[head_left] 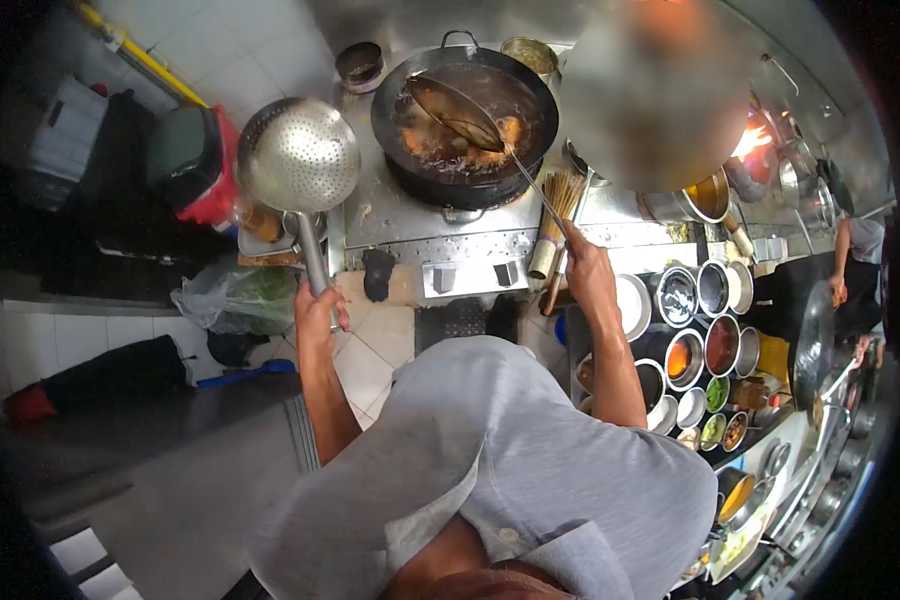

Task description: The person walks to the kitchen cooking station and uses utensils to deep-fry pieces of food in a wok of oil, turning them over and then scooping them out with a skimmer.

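My left hand [322, 306] is wrapped round the handle of a perforated metal strainer [298, 158], its round bowl raised left of the wok. My right hand [588, 272] grips the thin handle of a long-handled skimmer [457, 112], whose wide head is tilted inside the black wok [384, 118]. Dark, bubbling oil in the wok surrounds browned pieces of food [511, 130]; their kind is unclear. The wok sits on a black ring on the steel stove [368, 215]. Just beside my right hand lies a bamboo brush [558, 210].
Bowls and pots of sauces and ingredients, including a red sauce [722, 343], crowd the right side. A flame [752, 138] burns at the upper right. Another person [855, 270] works at far right. A red bin [215, 170] and plastic bag [240, 298] are left.
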`<state>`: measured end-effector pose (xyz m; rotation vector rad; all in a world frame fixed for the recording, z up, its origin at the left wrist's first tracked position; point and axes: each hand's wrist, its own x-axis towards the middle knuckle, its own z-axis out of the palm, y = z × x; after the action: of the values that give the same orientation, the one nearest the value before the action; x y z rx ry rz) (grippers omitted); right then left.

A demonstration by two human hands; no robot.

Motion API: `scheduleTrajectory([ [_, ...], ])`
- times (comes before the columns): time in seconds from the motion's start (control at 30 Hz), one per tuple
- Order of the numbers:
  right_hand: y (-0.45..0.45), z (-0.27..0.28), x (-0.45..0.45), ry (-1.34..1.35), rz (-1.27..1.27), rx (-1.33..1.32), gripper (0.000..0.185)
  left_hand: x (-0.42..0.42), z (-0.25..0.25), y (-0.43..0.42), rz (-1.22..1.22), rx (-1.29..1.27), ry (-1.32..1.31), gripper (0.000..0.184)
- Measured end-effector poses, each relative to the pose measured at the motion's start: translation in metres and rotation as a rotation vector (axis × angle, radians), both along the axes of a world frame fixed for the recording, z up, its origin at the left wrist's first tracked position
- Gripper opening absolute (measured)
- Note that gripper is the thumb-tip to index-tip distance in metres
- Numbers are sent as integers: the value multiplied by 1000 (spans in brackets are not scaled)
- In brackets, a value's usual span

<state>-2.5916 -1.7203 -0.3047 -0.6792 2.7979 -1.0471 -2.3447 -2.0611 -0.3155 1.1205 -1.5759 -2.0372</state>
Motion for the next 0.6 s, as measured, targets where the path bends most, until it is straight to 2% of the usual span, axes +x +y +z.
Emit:
scheduleTrajectory([
  [0.17,11,16,-8,-15,-13,28,47,-4,6,4,17,-12,-34,23],
  [0.23,19,11,-13,13,-56,-73,44,-4,3,3,14,-14,-37,23],
  [0.27,26,5,-17,40,-90,-162,42,-4,3,3,21,-3,-41,23],
  [0.3,37,-28,-30,249,-72,-210,39,-5,4,5,10,-13,-36,23],
  [0.33,43,-35,-37,254,-84,-217,39,-7,6,8,26,-16,-41,22],
  [0.4,53,-40,-47,-195,-289,-487,39,-9,13,14,33,-24,-41,21],
  [0.47,56,-39,-61,-198,-321,-587,40,-12,20,20,52,-4,-40,20],
  [0.53,66,-41,-82,-444,-469,-882,44,-8,14,16,2,-7,-34,18],
  [0.6,78,-47,-113,-487,-413,-1105,35,-13,7,15,-4,22,10,18],
])
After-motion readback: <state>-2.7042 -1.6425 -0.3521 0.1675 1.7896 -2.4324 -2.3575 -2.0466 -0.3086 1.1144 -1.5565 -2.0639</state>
